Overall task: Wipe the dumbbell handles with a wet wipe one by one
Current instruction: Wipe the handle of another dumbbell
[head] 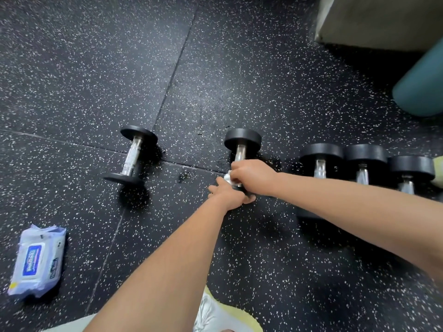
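The speckled black floor (72, 68) carries 5 dumbbells (131, 157) and 1 wipes pack (38, 261).

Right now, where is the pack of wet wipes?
In the head view, the pack of wet wipes lies on the speckled floor at lower left; its nearest neighbour, the lone dumbbell, lies beyond it to the right.

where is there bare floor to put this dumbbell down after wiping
Bare floor lies between the lone left dumbbell and the held dumbbell, across the whole stretch beyond the row, and between the wipe pack and the left forearm. The three dumbbells at right sit crowded together.
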